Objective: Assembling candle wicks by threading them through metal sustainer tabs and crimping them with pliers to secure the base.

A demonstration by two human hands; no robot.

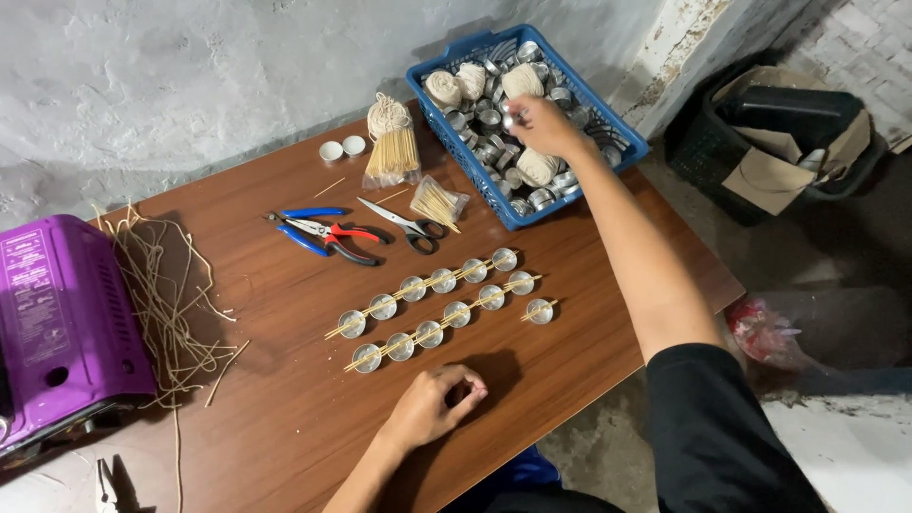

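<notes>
My right hand (539, 123) reaches into a blue plastic basket (608, 123) full of small metal cups and balls of cream string, its fingers closed on one small metal cup (513, 120). Near the table's front edge my left hand (435, 404) rests loosely curled on the wood, holding nothing. In front of it lie two rows of small metal cups (427, 294), with thin wooden sticks laid across their tops. One more cup with a stick (540, 311) stands alone at the right end.
On the brown wooden table (285, 418): scissors (410, 226), blue and red pliers (328, 234), bundles of wooden sticks (391, 152), two white caps (342, 147), loose wick strands (166, 294), a purple stove (57, 328). A dark bin (774, 142) stands on the floor at right.
</notes>
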